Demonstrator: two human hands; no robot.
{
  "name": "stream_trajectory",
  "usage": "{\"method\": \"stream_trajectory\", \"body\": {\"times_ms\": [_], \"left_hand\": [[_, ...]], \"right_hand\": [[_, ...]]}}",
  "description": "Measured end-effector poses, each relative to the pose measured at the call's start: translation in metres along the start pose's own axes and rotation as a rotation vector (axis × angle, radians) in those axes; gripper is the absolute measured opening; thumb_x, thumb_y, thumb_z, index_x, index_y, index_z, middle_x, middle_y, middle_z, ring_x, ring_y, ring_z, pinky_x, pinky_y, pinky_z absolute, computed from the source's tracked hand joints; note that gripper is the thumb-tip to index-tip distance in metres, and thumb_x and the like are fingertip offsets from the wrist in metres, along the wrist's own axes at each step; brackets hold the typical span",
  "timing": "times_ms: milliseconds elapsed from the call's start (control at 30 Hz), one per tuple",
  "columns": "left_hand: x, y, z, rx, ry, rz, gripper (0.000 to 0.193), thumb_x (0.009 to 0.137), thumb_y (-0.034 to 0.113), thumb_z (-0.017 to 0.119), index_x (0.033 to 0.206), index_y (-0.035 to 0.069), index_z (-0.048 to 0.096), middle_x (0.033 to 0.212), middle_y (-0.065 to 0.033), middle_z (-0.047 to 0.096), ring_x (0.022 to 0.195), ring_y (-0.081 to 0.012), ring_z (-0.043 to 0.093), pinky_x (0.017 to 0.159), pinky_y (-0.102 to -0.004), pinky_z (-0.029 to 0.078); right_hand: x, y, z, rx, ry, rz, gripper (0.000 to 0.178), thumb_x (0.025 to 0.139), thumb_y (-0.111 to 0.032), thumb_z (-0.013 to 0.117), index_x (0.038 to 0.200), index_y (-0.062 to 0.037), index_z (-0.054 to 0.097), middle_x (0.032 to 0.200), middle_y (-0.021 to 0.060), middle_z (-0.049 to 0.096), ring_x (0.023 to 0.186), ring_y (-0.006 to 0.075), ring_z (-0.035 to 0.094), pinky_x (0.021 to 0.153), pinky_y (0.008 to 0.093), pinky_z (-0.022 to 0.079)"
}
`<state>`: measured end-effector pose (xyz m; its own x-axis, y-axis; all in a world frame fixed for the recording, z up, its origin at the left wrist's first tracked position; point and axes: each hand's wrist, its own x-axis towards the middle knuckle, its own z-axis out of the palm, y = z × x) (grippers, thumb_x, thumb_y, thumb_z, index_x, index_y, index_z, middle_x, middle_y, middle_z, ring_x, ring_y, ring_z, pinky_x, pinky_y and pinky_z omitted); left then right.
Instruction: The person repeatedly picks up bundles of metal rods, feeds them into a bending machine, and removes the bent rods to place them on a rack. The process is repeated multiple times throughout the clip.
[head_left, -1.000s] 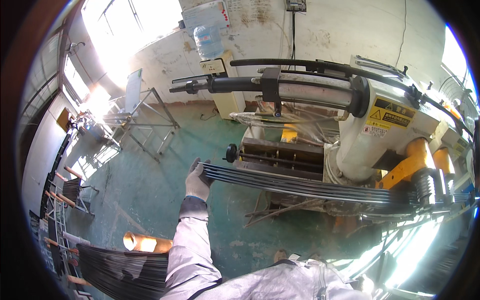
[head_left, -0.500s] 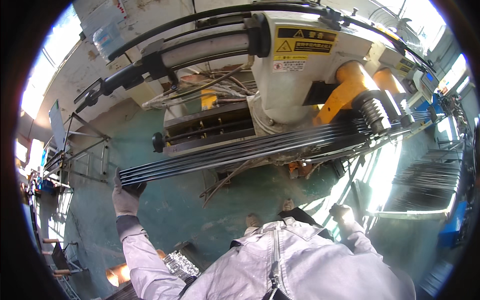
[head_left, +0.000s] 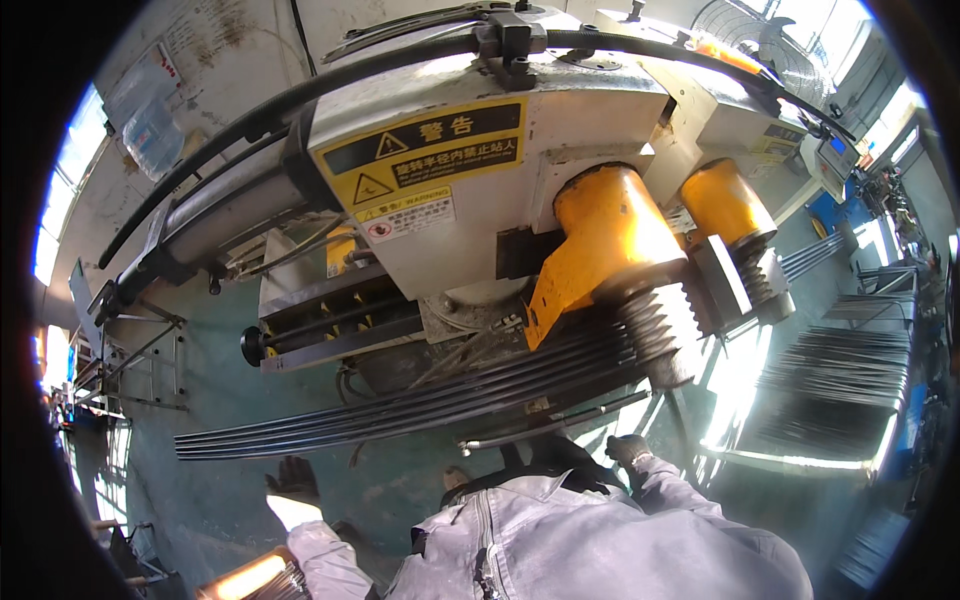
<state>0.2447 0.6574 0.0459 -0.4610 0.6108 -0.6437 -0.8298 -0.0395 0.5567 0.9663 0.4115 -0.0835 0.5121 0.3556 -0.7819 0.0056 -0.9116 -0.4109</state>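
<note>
Several long, thin dark metal rods [head_left: 400, 412] lie side by side, running from the left to beneath the orange-yellow parts of a large white machine [head_left: 490, 200]. Their left ends stick out past the machine over the floor. My left hand [head_left: 293, 482], gloved and mostly in shadow, is just below the rods near those ends. Its fingers are spread, and nothing shows in them. Close to my body, to the right and below the ribbed metal cylinder [head_left: 662, 340], my right hand [head_left: 628, 450] is curled closed. Whatever it may hold is hidden.
A thin metal bar with a hose-like end [head_left: 550, 422] juts out between the machine and my body. At the right, many rods [head_left: 830, 370] lie on a rack. A metal frame stand [head_left: 140, 360] is at the far left, and a copper-coloured roll [head_left: 245, 578] sits lower left.
My left hand has let go of the rod ends, dropped below them and opened. The view has shifted, so the machine appears larger and closer. My right hand stays closed.
</note>
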Motion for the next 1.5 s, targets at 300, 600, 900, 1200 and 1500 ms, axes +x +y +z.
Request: {"method": "stream_trajectory", "body": {"times_ms": [300,600,900,1200,1500], "left_hand": [[-0.113,-0.23,0.008,0.202,-0.302,-0.446,0.039,0.109,0.043,0.056,0.128,0.011,0.067,0.135,-0.011,0.067,0.13,-0.0315,0.06,0.114,-0.05,0.045],[-0.161,-0.171,0.072,0.157,-0.652,-0.378,0.017,0.107,0.03,0.055,0.101,0.016,0.062,0.103,-0.007,0.061,0.098,-0.0257,0.058,0.094,-0.0419,0.048],[-0.17,-0.175,0.093,0.015,-0.841,-0.531,0.044,0.117,0.049,0.045,0.111,0.01,0.065,0.103,-0.0066,0.063,0.097,-0.0268,0.059,0.103,-0.0492,0.051],[-0.143,-0.117,0.132,0.428,-0.584,-0.298,0.041,0.111,0.049,0.057,0.109,0.013,0.076,0.103,-0.0088,0.073,0.09,-0.0222,0.066,0.085,-0.0356,0.055],[-0.176,-0.107,0.148,0.208,-0.318,0.028,0.052,0.108,0.051,0.067,0.069,0.024,0.046,0.058,0.0097,0.03,0.043,-0.0123,0.03,0.045,-0.03,0.032]], "right_hand": [[0.082,-0.054,-0.115,-0.194,-0.058,-0.226,0.041,0.099,-0.035,0.076,0.109,0.0047,0.083,0.096,0.0127,0.084,0.086,0.0214,0.076,0.081,0.0367,0.059],[0.033,-0.058,-0.062,0.018,-0.095,-0.354,0.041,0.101,-0.035,0.073,0.11,0.0033,0.083,0.097,0.01,0.083,0.088,0.0194,0.075,0.084,0.0345,0.057],[-0.1,-0.083,-0.093,0.641,0.122,-0.643,0.035,0.11,-0.026,0.074,0.121,0.0071,0.08,0.106,0.0129,0.083,0.098,0.0182,0.078,0.089,0.0291,0.06],[-0.207,-0.206,-0.158,0.951,0.376,-1.029,0.039,0.116,-0.03,0.062,0.139,-0.0018,0.076,0.125,0.0102,0.08,0.114,0.0186,0.073,0.101,0.0352,0.058],[-0.16,-0.254,-0.173,1.463,0.08,-0.766,0.042,0.116,-0.039,0.065,0.116,-0.0005,0.08,0.101,0.0086,0.082,0.086,0.0197,0.075,0.081,0.0352,0.059]]}}
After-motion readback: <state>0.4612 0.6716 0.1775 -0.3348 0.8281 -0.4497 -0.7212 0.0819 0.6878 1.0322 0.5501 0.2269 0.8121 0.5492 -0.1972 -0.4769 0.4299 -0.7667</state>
